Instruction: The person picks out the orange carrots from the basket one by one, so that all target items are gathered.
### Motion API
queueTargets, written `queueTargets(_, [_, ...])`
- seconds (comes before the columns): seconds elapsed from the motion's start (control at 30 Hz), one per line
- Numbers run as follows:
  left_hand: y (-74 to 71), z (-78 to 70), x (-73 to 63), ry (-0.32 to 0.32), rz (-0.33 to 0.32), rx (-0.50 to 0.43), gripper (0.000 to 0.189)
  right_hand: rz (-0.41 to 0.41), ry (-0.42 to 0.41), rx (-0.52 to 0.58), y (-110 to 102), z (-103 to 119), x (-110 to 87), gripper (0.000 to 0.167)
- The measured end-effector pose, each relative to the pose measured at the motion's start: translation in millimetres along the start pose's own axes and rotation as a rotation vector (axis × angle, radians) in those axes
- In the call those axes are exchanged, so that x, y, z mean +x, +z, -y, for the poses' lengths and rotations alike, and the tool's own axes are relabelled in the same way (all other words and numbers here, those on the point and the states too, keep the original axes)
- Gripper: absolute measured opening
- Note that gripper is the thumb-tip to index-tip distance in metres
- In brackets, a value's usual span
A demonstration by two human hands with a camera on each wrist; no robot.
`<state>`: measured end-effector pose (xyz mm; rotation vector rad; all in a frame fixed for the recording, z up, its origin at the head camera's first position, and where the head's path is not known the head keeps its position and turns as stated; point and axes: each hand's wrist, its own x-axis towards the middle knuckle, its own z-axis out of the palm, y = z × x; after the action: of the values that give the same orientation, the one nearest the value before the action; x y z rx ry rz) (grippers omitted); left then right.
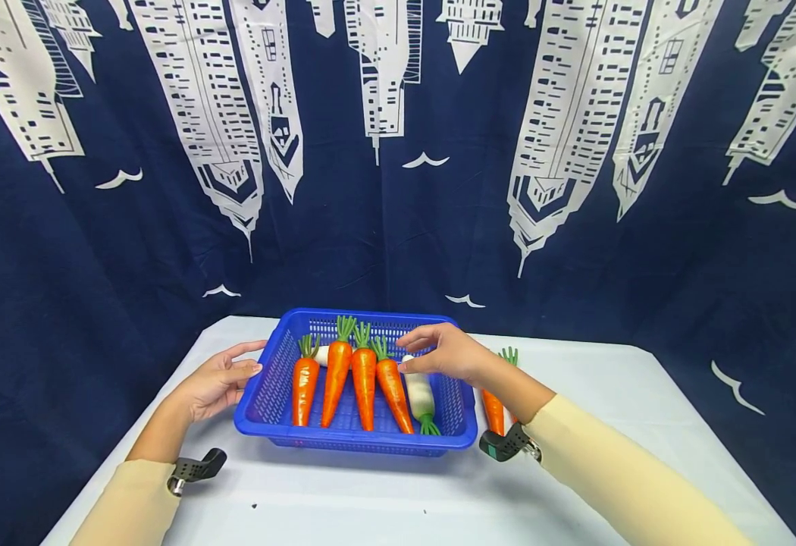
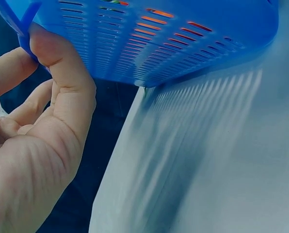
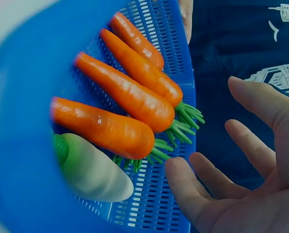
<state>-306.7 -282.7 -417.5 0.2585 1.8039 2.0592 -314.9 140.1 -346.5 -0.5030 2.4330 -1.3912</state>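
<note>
A blue plastic basket [image 1: 357, 440] sits on the white table. In it lie several orange carrots [image 1: 364, 387] with green tops, and a white radish [image 1: 420, 387] at the right side. Another white piece [image 1: 322, 356] is partly hidden behind the carrots. My left hand [image 1: 217, 383] is at the basket's left rim; in the left wrist view, thumb and fingers pinch the rim. Over the basket's right part hovers my right hand [image 1: 446, 353], fingers loosely bent and apart. It is close to the radish and the rightmost carrot, and the right wrist view shows nothing in its grasp.
More carrots [image 1: 493, 409] lie on the table right of the basket, partly hidden by the right forearm. Behind the table [image 1: 589, 379] hangs a dark blue cloth [image 1: 343, 227] printed with white buildings. Each wrist wears a black camera mount [image 1: 200, 466].
</note>
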Motion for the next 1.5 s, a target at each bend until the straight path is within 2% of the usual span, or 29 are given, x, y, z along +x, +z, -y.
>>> queueTargets(0.27, [-0.2, -0.8, -1.2, -0.007, -0.006, 0.005, 0.073, 0.067, 0.078, 0.053, 6.1, 2.2, 22.7, 0.047])
queueTargets(0.43, [-0.6, -0.1, -0.1, -0.013, -0.011, 0.012, 0.073, 0.072, 0.143, 0.086, 9.0, -2.0, 36.5, 0.052])
queueTargets(0.73, [-1.1, 1.9, 1.3, -0.012, -0.005, 0.009, 0.067, 0.111, 0.205, 0.077, 17.7, -8.5, 54.0, 0.051])
queueTargets(0.9, [-1.4, 1.5, 1.6, -0.025, -0.015, 0.011, 0.071, 0.112, 0.237, 0.091, 21.2, -12.3, 60.1, 0.05])
queueTargets(1.13, [-0.7, 1.2, 2.0, -0.03, -0.019, 0.008, 0.071, 0.104, 0.255, 0.123, 26.7, -17.8, 67.8, 0.048])
queueTargets(1.5, [0.1, 1.6, 2.4, -0.019, -0.014, 0.009, 0.069, 0.073, 0.257, 0.037, 32.9, -16.3, 72.0, 0.043])
